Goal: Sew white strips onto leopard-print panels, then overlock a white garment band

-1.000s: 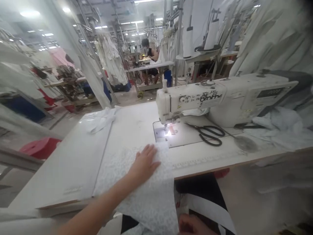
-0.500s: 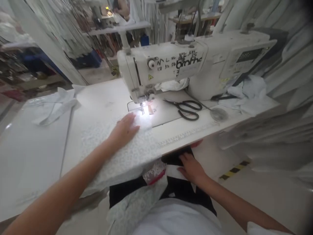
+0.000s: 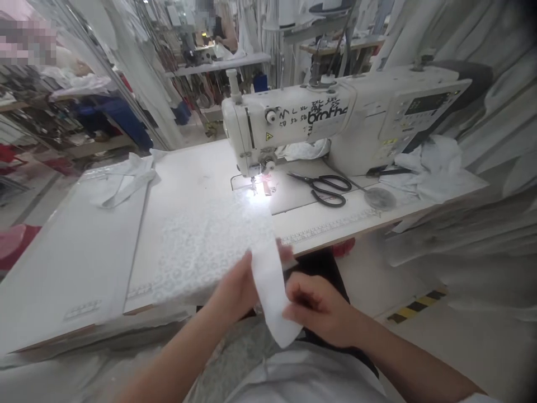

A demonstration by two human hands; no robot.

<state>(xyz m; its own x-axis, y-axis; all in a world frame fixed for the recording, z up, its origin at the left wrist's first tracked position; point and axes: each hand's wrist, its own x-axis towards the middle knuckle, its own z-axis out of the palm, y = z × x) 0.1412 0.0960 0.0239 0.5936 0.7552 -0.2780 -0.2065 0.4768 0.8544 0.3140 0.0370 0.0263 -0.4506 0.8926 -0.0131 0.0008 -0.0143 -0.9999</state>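
Note:
A white fabric strip [image 3: 269,291] hangs over the table's front edge, between my two hands. My left hand [image 3: 239,288] is closed around the strip's left side, with some fingers hidden behind it. On the other side, my right hand [image 3: 316,308] pinches the strip's lower right edge with thumb and curled fingers. Pale patterned fabric [image 3: 210,240] lies flat on the table, its far end under the lit needle area of the white sewing machine [image 3: 293,120]. Where the strip joins this fabric is hard to make out.
Black-handled scissors [image 3: 329,189] lie on the machine bed, beside a round greyish disc [image 3: 380,198]. Crumpled white cloth [image 3: 432,168] sits at the right end. Fabric scraps [image 3: 130,182] rest at the table's far left. Another person [image 3: 226,36] sits at a machine behind.
My left hand has left the fabric by the needle and come back to the table's front edge. My right hand has risen from my lap, and the white strip is now between both hands.

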